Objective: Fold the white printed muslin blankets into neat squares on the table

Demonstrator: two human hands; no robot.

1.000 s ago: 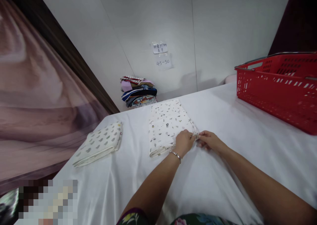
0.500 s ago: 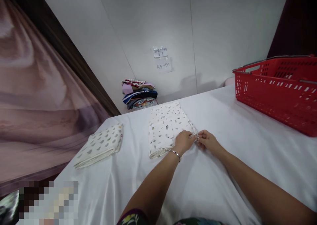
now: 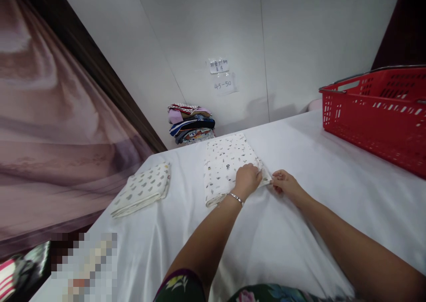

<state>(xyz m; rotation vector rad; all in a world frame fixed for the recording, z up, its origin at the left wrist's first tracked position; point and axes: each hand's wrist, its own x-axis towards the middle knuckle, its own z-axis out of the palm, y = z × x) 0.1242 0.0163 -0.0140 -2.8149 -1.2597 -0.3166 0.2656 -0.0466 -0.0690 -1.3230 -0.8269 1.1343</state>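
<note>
Left hand (image 3: 247, 178) on patterned cloth (image 3: 221, 160), right hand (image 3: 285, 185) at 1 corner.

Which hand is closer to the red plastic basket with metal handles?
Right: the right hand pinches a corner of the folded white cloth with small scattered motifs, to the left of the red plastic basket. The left hand is on that cloth, farther from the basket.

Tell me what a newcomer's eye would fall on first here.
The bright red basket at right on the white sheet jumps out first. Next comes the folded printed cloth at centre, the left hand on it and the right hand with its grip on the near right corner.
</note>
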